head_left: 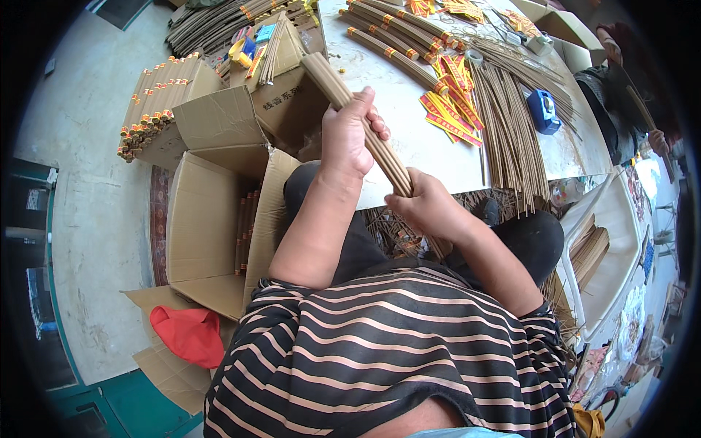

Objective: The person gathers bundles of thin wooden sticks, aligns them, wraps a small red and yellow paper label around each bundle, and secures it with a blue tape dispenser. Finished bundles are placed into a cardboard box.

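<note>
A bundle of plain brown incense sticks (386, 162) slants across my lap at the near edge of the white table (358, 80). My left hand (353, 135) is wrapped round its upper part, with the far end sticking out beyond the fist. Lower down, my right hand (429, 204) grips the same bundle, thumb on top; the fingers beneath are partly hidden. No paper band shows on the visible part of this bundle. Close by on the table are red and yellow paper labels (451, 109) and loose incense sticks (511, 128).
Banded incense bundles (387, 44) lie at the table's back; a blue device (543, 112) stands to the right. An open cardboard box (208, 226) at my left holds bundles. Stacked bundles (161, 98) stand beyond it. A white tub (613, 270) and another person (606, 109) are at right.
</note>
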`<move>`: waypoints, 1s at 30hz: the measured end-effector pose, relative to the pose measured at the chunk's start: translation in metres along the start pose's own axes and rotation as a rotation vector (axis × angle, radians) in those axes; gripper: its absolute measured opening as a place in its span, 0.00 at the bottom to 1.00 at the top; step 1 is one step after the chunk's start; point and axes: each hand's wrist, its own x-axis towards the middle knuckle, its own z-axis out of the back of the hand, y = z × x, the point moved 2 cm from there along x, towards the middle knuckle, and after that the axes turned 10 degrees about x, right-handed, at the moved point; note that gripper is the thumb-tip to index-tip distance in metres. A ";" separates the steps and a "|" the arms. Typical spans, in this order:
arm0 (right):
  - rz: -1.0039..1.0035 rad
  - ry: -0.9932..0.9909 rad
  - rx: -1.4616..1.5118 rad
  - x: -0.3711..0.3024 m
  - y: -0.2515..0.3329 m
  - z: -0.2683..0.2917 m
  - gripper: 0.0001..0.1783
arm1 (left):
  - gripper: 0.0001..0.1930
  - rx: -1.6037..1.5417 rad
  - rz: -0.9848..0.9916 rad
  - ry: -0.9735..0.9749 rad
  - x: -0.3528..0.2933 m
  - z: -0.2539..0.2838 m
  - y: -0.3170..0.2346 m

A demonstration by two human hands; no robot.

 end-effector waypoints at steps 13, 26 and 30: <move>0.184 -0.137 -0.327 0.002 -0.002 0.001 0.11 | 0.09 0.108 -0.064 -0.161 -0.008 -0.009 -0.009; 0.244 0.017 0.702 -0.001 -0.028 0.026 0.31 | 0.04 -0.115 -0.378 0.157 -0.009 0.007 -0.061; 0.236 -0.153 0.998 0.011 -0.042 0.025 0.32 | 0.04 -0.074 -0.464 0.117 -0.016 -0.003 -0.052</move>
